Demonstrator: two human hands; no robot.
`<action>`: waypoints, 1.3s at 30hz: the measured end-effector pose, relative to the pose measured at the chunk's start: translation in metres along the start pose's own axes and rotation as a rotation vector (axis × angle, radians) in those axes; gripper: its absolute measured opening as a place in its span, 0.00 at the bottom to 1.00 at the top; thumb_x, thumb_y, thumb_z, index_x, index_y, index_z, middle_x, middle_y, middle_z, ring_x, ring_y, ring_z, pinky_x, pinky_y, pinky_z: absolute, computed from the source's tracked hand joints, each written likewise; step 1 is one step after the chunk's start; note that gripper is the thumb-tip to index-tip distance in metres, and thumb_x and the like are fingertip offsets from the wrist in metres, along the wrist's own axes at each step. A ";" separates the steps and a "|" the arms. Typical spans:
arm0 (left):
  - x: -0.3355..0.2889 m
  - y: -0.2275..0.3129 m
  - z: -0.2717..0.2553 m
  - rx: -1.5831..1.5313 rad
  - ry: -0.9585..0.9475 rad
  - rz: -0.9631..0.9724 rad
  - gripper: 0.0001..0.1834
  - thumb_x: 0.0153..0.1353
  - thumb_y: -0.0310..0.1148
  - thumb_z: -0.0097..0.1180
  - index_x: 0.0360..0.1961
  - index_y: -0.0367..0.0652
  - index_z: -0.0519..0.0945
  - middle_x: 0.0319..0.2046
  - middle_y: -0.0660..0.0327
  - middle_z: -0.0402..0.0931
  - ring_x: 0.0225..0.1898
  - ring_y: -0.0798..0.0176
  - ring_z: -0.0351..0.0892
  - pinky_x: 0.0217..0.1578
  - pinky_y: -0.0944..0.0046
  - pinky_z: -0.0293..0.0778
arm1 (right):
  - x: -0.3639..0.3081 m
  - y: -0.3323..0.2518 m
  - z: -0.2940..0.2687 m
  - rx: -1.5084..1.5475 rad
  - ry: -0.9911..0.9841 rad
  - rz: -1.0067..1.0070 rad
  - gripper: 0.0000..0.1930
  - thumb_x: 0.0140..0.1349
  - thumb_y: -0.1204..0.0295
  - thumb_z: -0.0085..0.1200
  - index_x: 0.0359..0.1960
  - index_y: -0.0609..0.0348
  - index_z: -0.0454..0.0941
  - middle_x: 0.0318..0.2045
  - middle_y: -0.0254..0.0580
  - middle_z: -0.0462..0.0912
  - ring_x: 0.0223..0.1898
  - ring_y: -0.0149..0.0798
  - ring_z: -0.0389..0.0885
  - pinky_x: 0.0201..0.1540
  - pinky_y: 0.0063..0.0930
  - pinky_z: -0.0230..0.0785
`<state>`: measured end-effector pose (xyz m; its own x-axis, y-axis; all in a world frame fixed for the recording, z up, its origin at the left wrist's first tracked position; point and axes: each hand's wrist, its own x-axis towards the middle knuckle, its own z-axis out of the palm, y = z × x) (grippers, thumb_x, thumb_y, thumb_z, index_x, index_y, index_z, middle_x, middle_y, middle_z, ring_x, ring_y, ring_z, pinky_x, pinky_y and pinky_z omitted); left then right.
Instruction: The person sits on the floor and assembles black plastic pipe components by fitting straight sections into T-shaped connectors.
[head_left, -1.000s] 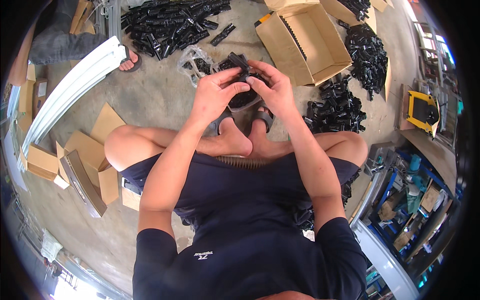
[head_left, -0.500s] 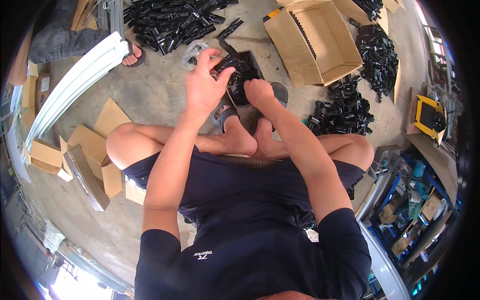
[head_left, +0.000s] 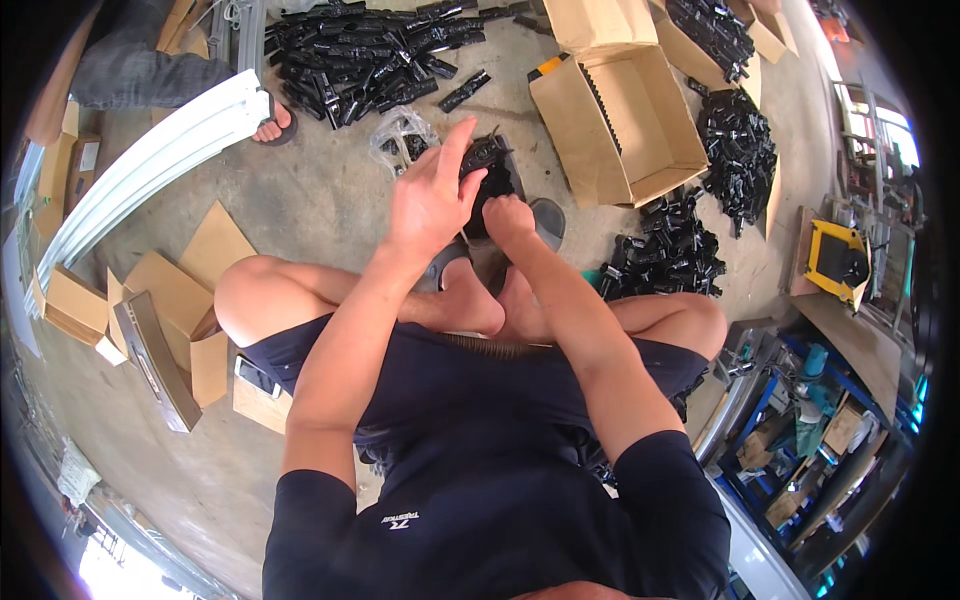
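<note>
My left hand (head_left: 432, 198) is beside a black part (head_left: 487, 153), with index finger stretched upward and thumb apart from it. The black part shows between finger and thumb; whether they touch it is hard to see. Close by on the right, my right hand (head_left: 509, 219) is closed in a fist, and whatever it grips is hidden. Both hands are over a narrow dark tray or base (head_left: 478, 221) in front of my feet. A clear plastic bag (head_left: 402, 138) with small dark pieces lies left of my left hand. One loose black fitting (head_left: 465, 91) rests on the floor beyond.
Black fittings form piles at the far side (head_left: 375, 55), far right (head_left: 738, 160) and right (head_left: 665, 250). An open cardboard box (head_left: 655, 130) stands right of centre. White metal profiles (head_left: 160, 170), cut cardboard (head_left: 160, 285) and a phone (head_left: 257, 378) are left. Another person's foot (head_left: 272, 122) shows.
The whole view has shifted, so the floor sits lower in the picture. My left hand has moved right, toward my right hand, its index finger now straighter. My right hand stays closed.
</note>
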<state>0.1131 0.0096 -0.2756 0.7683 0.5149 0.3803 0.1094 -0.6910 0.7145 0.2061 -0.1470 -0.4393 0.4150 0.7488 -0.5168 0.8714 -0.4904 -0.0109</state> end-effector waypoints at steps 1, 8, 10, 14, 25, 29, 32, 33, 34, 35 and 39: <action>0.001 0.002 -0.001 0.000 0.003 0.007 0.39 0.57 0.29 0.71 0.69 0.46 0.68 0.42 0.55 0.86 0.43 0.51 0.87 0.42 0.56 0.83 | 0.003 0.002 0.004 0.014 0.008 0.018 0.11 0.67 0.70 0.49 0.40 0.60 0.85 0.41 0.51 0.88 0.47 0.47 0.87 0.48 0.36 0.81; 0.001 0.010 -0.012 0.027 0.014 0.017 0.41 0.56 0.27 0.71 0.71 0.47 0.68 0.42 0.55 0.86 0.41 0.52 0.87 0.42 0.56 0.82 | -0.007 0.006 -0.019 0.231 0.105 0.026 0.10 0.64 0.72 0.53 0.38 0.63 0.85 0.40 0.50 0.88 0.40 0.52 0.88 0.45 0.40 0.81; -0.001 0.009 -0.011 0.037 -0.003 0.008 0.42 0.56 0.27 0.70 0.72 0.47 0.67 0.42 0.55 0.86 0.42 0.52 0.86 0.42 0.56 0.83 | -0.023 0.008 -0.050 0.483 0.193 0.061 0.09 0.60 0.73 0.58 0.40 0.63 0.85 0.41 0.51 0.87 0.40 0.50 0.88 0.45 0.40 0.80; 0.000 0.011 -0.009 0.021 0.007 0.023 0.42 0.56 0.27 0.70 0.72 0.47 0.67 0.42 0.55 0.86 0.42 0.53 0.86 0.42 0.57 0.83 | -0.077 0.023 -0.132 1.055 0.521 0.234 0.11 0.58 0.78 0.63 0.43 0.60 0.87 0.40 0.51 0.86 0.37 0.39 0.86 0.43 0.32 0.79; -0.002 0.024 -0.009 0.037 0.002 0.140 0.47 0.52 0.24 0.69 0.74 0.46 0.63 0.32 0.58 0.82 0.36 0.53 0.82 0.38 0.55 0.81 | -0.111 0.017 -0.228 0.369 1.002 -0.377 0.09 0.49 0.75 0.69 0.35 0.53 0.88 0.56 0.40 0.79 0.60 0.51 0.74 0.58 0.46 0.69; -0.006 0.030 -0.012 0.074 -0.023 0.133 0.47 0.52 0.24 0.70 0.74 0.44 0.63 0.41 0.56 0.86 0.41 0.54 0.86 0.40 0.57 0.83 | -0.108 0.012 -0.233 0.202 0.989 -0.376 0.07 0.51 0.73 0.66 0.33 0.51 0.88 0.60 0.37 0.77 0.65 0.49 0.71 0.63 0.48 0.65; -0.006 0.031 -0.015 0.077 0.001 0.148 0.47 0.51 0.25 0.69 0.74 0.44 0.63 0.39 0.56 0.85 0.39 0.53 0.85 0.39 0.56 0.82 | -0.103 0.007 -0.232 0.129 1.008 -0.366 0.05 0.51 0.72 0.64 0.31 0.51 0.87 0.61 0.36 0.77 0.67 0.49 0.69 0.65 0.50 0.63; -0.006 0.030 -0.015 0.073 0.009 0.153 0.47 0.51 0.25 0.69 0.74 0.43 0.63 0.38 0.56 0.85 0.39 0.53 0.84 0.39 0.55 0.82 | -0.103 0.006 -0.233 0.106 1.010 -0.363 0.05 0.51 0.72 0.64 0.31 0.51 0.87 0.61 0.36 0.77 0.67 0.48 0.69 0.66 0.50 0.63; -0.005 0.030 -0.016 0.068 0.018 0.158 0.47 0.51 0.25 0.68 0.74 0.43 0.64 0.37 0.57 0.85 0.38 0.53 0.84 0.39 0.55 0.81 | -0.102 0.005 -0.234 0.084 1.012 -0.359 0.04 0.52 0.72 0.63 0.30 0.51 0.87 0.61 0.36 0.77 0.67 0.48 0.69 0.66 0.50 0.63; -0.005 0.030 -0.017 0.065 0.018 0.157 0.47 0.51 0.26 0.68 0.74 0.43 0.64 0.37 0.57 0.85 0.38 0.53 0.84 0.39 0.55 0.81 | -0.102 0.004 -0.235 0.073 1.011 -0.357 0.04 0.52 0.72 0.63 0.30 0.51 0.86 0.61 0.36 0.77 0.67 0.48 0.69 0.66 0.50 0.62; -0.004 0.032 -0.018 0.054 0.016 0.153 0.46 0.51 0.26 0.68 0.74 0.43 0.63 0.38 0.57 0.85 0.38 0.53 0.84 0.38 0.54 0.81 | -0.102 0.004 -0.237 0.047 1.007 -0.349 0.04 0.51 0.71 0.63 0.29 0.51 0.86 0.60 0.36 0.77 0.67 0.48 0.68 0.67 0.50 0.62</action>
<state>0.1018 -0.0056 -0.2439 0.7682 0.4096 0.4921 0.0262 -0.7880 0.6151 0.2292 -0.1195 -0.1839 0.1884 0.8642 0.4665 0.9817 -0.1785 -0.0659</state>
